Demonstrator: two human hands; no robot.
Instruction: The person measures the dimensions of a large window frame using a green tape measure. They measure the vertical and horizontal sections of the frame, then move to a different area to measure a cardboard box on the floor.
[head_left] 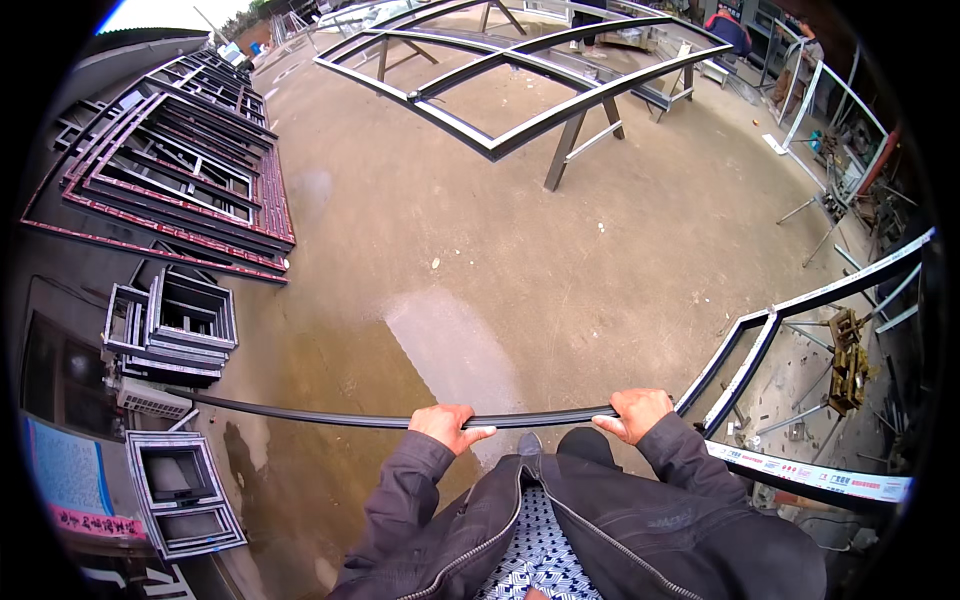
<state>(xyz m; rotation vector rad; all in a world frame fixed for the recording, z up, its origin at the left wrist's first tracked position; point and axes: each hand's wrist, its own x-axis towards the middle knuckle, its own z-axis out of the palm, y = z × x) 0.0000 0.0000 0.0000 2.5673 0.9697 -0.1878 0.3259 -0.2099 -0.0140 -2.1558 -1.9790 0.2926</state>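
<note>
A long, thin black profile bar point(310, 408) runs crosswise in front of my body, its far left part reaching toward the wall side. My left hand point(445, 425) is closed round it, the thumb lying along the near side. Further right, my right hand point(638, 412) grips the same bar, thumb pointing inward. Past my right sleeve a wide profile with white printed film point(810, 472) continues outward; whether it joins the bar is hidden by my arm. Close by on the right stands a black and white window frame point(735, 355).
Ahead, a large window frame point(545, 132) rests on trestles point(566, 150). Stacked frames point(180, 190) lean along the left wall, with smaller frames point(170, 330) nearer. Stands and metal parts point(848, 360) crowd the right side. Two people work at the far right. The concrete floor point(560, 280) has a wet patch.
</note>
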